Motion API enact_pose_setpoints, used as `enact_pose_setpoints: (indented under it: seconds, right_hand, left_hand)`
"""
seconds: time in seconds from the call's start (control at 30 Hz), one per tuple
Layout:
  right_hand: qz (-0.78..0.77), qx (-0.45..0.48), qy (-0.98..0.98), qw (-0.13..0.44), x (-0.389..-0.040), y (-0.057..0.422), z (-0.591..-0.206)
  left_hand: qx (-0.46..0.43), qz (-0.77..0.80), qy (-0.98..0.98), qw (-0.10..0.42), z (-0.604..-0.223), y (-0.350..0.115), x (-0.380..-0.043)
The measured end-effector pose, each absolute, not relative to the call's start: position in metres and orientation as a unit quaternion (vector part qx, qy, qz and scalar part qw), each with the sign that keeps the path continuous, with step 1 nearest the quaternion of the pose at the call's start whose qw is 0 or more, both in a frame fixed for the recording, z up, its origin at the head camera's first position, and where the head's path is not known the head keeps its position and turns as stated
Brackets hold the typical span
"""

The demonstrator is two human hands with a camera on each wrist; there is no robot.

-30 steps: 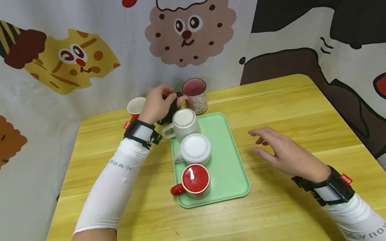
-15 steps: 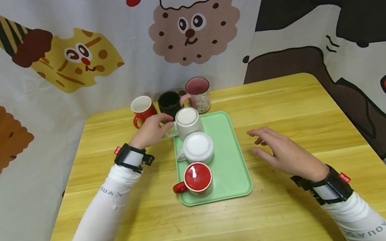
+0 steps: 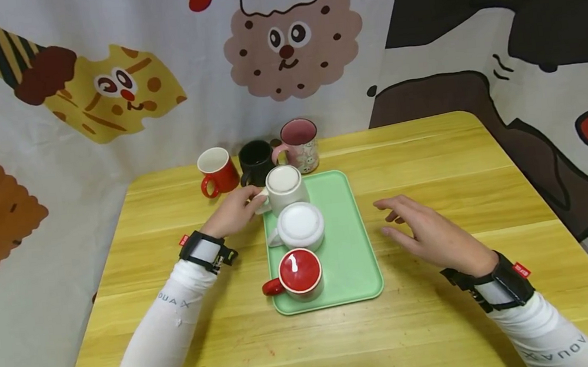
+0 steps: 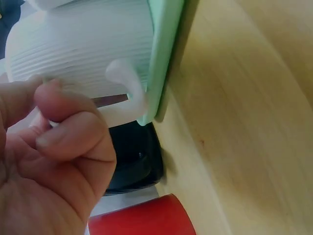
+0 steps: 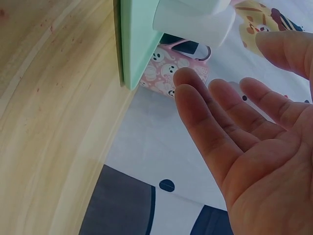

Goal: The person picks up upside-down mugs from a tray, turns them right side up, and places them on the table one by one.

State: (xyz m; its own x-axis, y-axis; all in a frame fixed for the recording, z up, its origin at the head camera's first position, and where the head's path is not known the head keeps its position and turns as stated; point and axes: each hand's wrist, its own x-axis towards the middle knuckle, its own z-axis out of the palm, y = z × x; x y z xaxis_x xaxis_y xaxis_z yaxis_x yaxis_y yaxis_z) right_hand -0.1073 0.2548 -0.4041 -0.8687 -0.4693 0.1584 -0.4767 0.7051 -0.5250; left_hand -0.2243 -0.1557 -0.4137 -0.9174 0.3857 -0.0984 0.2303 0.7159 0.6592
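My left hand [image 3: 234, 211] pinches the handle of the cream mug [image 3: 288, 189], which stands upside down at the far left corner of the green tray [image 3: 351, 260]. The left wrist view shows the curled fingers at the handle [image 4: 126, 113] and the mug's ribbed wall. Just nearer on the tray stand an upside-down white mug [image 3: 301, 227] and an upside-down mug with a shiny red base [image 3: 301, 274]. All three handles point left. My right hand [image 3: 432, 235] hovers right of the tray, fingers relaxed, holding nothing.
Behind the tray, along the table's far edge, stand three upright mugs: red [image 3: 220, 171], black [image 3: 256, 160] and pink patterned [image 3: 302, 147]. The black and pink ones sit close to the cream mug. A printed curtain [image 3: 199, 86] hangs behind the wooden table [image 3: 315, 353].
The left hand has left the black mug at the back and come nearer, down to the cream mug's handle. The right hand has stayed in place.
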Motion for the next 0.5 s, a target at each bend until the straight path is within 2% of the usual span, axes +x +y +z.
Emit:
enact_pose_setpoints:
  seconds: [0.33, 0.5]
  right_hand:
    - [0.289, 0.255, -0.923, 0.008, -0.11, 0.253, -0.402]
    - [0.317, 0.271, -0.909, 0.014, -0.115, 0.246, -0.398]
  left_hand:
    - [0.184, 0.405, 0.893, 0.068, -0.404, -0.154, -0.217]
    - [0.204, 0.473, 0.857, 0.02, -0.388, -0.144, -0.211]
